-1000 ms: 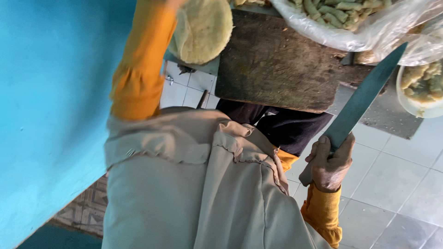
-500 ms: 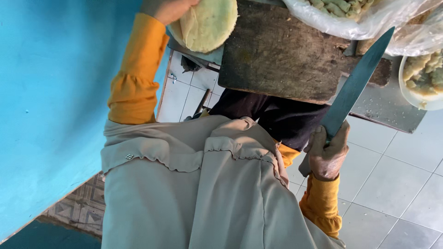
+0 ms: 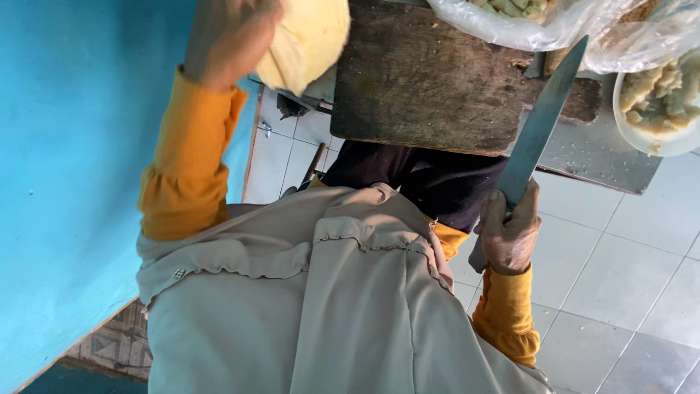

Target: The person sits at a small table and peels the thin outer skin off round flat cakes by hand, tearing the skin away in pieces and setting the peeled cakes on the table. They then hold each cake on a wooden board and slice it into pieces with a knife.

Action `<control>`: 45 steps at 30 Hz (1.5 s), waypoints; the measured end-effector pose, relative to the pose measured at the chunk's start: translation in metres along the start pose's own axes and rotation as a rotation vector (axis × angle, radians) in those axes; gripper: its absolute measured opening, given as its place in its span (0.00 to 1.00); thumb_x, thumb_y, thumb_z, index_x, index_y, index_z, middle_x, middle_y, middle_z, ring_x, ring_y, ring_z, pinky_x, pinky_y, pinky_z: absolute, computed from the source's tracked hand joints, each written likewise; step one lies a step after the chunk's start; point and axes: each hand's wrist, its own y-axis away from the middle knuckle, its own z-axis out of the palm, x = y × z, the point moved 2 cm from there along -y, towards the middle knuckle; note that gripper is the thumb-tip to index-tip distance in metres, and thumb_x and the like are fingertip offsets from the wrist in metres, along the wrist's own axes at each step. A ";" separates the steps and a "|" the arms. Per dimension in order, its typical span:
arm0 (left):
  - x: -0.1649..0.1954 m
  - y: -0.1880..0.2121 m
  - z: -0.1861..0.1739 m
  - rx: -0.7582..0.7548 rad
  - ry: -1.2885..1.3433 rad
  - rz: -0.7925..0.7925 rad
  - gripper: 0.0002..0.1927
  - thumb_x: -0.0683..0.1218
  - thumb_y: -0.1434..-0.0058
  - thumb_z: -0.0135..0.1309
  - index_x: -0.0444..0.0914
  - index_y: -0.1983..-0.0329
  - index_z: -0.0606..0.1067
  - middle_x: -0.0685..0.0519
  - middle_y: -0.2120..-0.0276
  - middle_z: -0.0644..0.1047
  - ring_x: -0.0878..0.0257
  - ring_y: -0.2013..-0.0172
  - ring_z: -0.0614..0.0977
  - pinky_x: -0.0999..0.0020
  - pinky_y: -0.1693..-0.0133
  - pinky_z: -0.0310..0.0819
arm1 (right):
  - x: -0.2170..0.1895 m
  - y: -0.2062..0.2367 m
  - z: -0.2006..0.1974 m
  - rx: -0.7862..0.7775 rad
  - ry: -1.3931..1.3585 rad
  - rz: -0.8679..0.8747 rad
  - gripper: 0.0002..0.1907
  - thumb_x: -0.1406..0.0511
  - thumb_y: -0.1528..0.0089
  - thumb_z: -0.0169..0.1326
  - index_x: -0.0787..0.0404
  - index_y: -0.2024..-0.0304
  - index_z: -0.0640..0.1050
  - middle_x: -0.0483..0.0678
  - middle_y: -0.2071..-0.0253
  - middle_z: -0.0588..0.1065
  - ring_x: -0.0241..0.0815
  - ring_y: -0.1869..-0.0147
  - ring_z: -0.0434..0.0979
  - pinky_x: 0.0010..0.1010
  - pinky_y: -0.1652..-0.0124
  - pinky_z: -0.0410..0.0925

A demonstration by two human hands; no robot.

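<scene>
My left hand [image 3: 230, 36], in an orange sleeve, grips a round pale yellow lump of dough [image 3: 306, 40] at the top left, beside a dark wooden cutting board [image 3: 430, 80]. My right hand [image 3: 510, 233] is closed around the handle of a large knife [image 3: 543, 131], whose long steel blade points up and to the right across the board's near edge. My beige headscarf [image 3: 321, 306] fills the lower middle of the view.
A clear plastic bag [image 3: 525, 18] with pale cut pieces lies at the board's far side. A white bowl [image 3: 660, 102] of yellowish mash stands on the metal table [image 3: 605, 157] at right. A turquoise wall [image 3: 73, 182] runs along the left; grey floor tiles [image 3: 627, 277] lie below.
The view has shifted so the board and hands appear lower. My left hand has drawn the dough lump closer to me. The knife stays held with its blade pointing up.
</scene>
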 end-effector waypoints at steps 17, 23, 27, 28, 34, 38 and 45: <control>0.054 0.013 0.171 -0.159 0.949 -0.446 0.24 0.34 0.43 0.50 0.31 0.41 0.65 0.45 0.51 0.77 0.62 0.53 0.80 0.66 0.53 0.78 | -0.014 0.008 -0.016 0.056 -0.188 0.073 0.06 0.74 0.27 0.43 0.67 0.48 0.64 0.46 0.70 0.68 0.31 0.74 0.68 0.25 0.75 0.66; 0.080 0.026 0.135 0.118 0.049 0.052 0.33 0.50 0.33 0.55 0.36 0.28 0.60 0.42 0.29 0.63 0.45 0.27 0.62 0.45 0.28 0.55 | -0.022 -0.005 0.000 -0.038 -0.116 -0.078 0.12 0.73 0.31 0.55 0.68 0.48 0.67 0.48 0.68 0.74 0.32 0.72 0.71 0.25 0.73 0.66; 0.101 0.042 0.138 0.015 -0.091 0.255 0.31 0.60 0.28 0.54 0.46 0.27 0.63 0.42 0.28 0.61 0.44 0.28 0.59 0.48 0.30 0.54 | -0.025 -0.019 0.014 -0.143 0.111 -0.116 0.18 0.73 0.31 0.57 0.68 0.39 0.71 0.50 0.69 0.76 0.32 0.68 0.73 0.25 0.67 0.68; 0.101 0.044 0.140 0.058 -0.041 0.229 0.29 0.58 0.26 0.54 0.45 0.27 0.63 0.41 0.28 0.61 0.45 0.29 0.61 0.50 0.29 0.56 | -0.024 -0.022 0.015 -0.175 0.152 -0.055 0.20 0.73 0.32 0.57 0.68 0.38 0.72 0.50 0.72 0.76 0.31 0.69 0.73 0.24 0.68 0.67; 0.070 0.003 0.170 -0.102 -0.065 -0.080 0.42 0.66 0.31 0.58 0.27 0.34 0.64 0.40 0.48 0.70 0.47 0.50 0.71 0.51 0.45 0.67 | -0.014 -0.033 0.007 0.008 0.139 -0.147 0.18 0.72 0.31 0.59 0.68 0.41 0.71 0.47 0.66 0.77 0.31 0.65 0.75 0.25 0.64 0.69; 0.056 -0.031 0.192 -0.173 -0.126 -0.027 0.36 0.67 0.33 0.64 0.31 0.47 0.68 0.42 0.55 0.72 0.49 0.53 0.73 0.50 0.48 0.69 | -0.005 -0.029 0.006 0.033 0.126 -0.196 0.16 0.72 0.29 0.58 0.68 0.39 0.73 0.48 0.65 0.77 0.32 0.63 0.75 0.25 0.61 0.70; 0.075 -0.024 0.188 -0.207 0.536 -0.036 0.34 0.52 0.28 0.60 0.32 0.32 0.56 0.47 0.50 0.75 0.59 0.53 0.82 0.64 0.50 0.81 | -0.002 -0.022 0.004 0.028 -0.042 -0.023 0.17 0.72 0.29 0.54 0.68 0.38 0.72 0.44 0.70 0.75 0.29 0.72 0.72 0.23 0.71 0.66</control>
